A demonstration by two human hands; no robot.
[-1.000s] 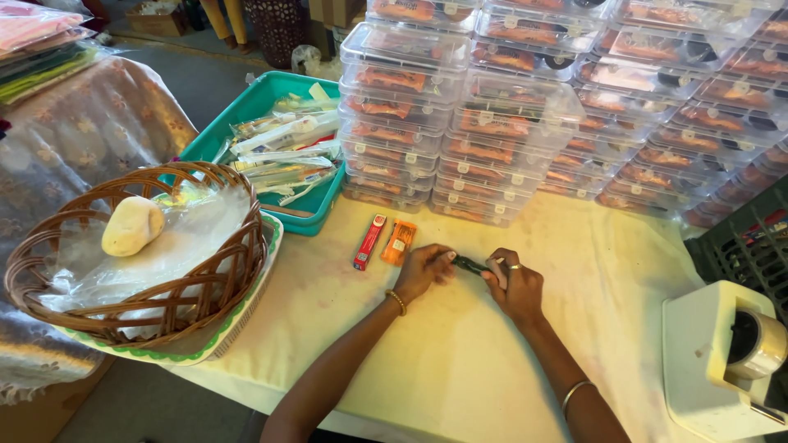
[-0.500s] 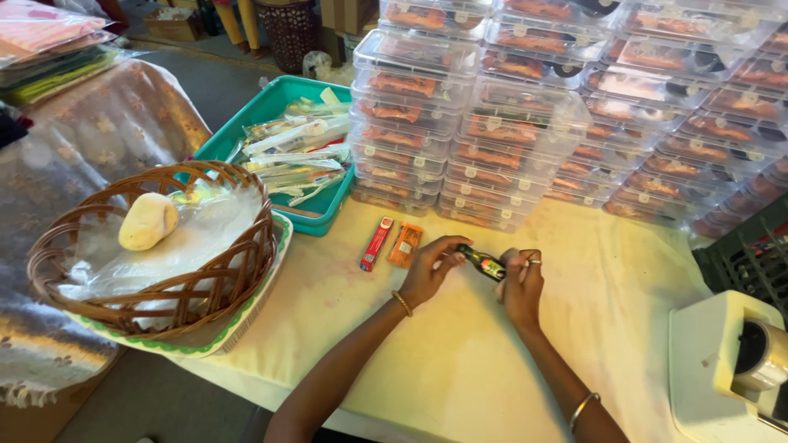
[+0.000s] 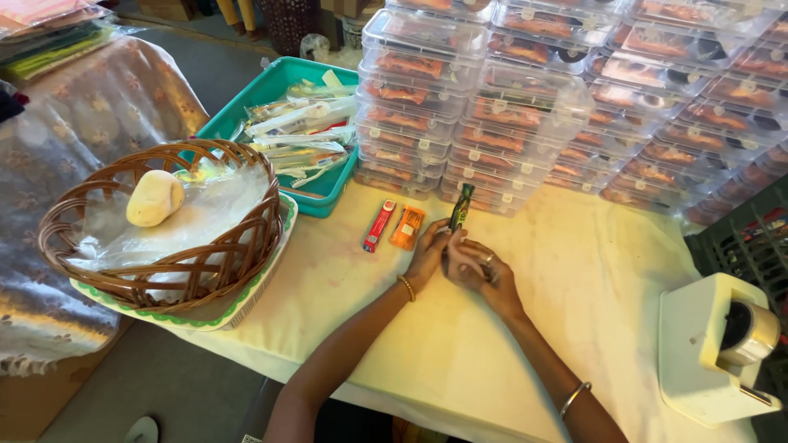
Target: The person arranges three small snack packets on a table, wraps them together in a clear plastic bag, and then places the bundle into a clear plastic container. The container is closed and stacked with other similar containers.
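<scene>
Slim dark green-and-black foil sachet (image 3: pixel 460 207) stands upright, lower end pinched btwn both hands over a cream cloth-covered table (image 3: pixel 574 271). Left hand (image 3: pixel 430 253) and right hand (image 3: pixel 483 275) touch, fingers closed narrow on the sachet's base; base itself hidden by fingers. Just left, flat on the cloth: narrow red packet (image 3: pixel 378 226) beside small orange packet (image 3: pixel 407 227). Behind, stacked clear plastic lidded boxes (image 3: pixel 525 107), contents hard to make out. Teal plastic tray (image 3: pixel 271 90) w/ crinkly wrappers. Woven brown wicker basket (image 3: pixel 156 271), lined w/ clear film, holds a pale rounded lump (image 3: pixel 154 198). White boxy machine (image 3: pixel 710 353) at right, partly cut off.
</scene>
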